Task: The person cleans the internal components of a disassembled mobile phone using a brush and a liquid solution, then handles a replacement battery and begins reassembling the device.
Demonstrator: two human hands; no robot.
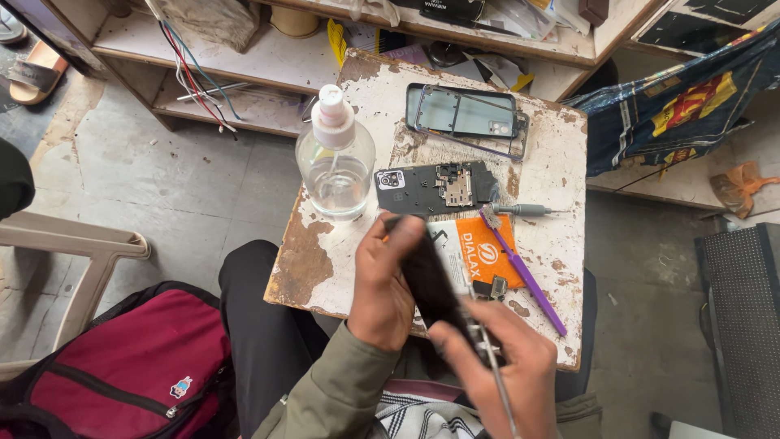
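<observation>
My right hand (508,358) pinches thin metal tweezers (497,382) at the near end of the dark phone body (431,284), which my left hand (386,280) clasps above the worktop (561,162). Disassembly seems underway; next, a steady, precise pick is needed. Beyond my grip lie the circuit board (439,189) and purple brush (524,272).

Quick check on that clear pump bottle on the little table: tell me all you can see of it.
The clear pump bottle is a round, squat bottle of see-through plastic with a white pump head on top. It looks partly filled with a clear liquid. It stands upright at the left side of the worn white table, beside a dark phone back panel. Neither of the hands touches it.
</observation>
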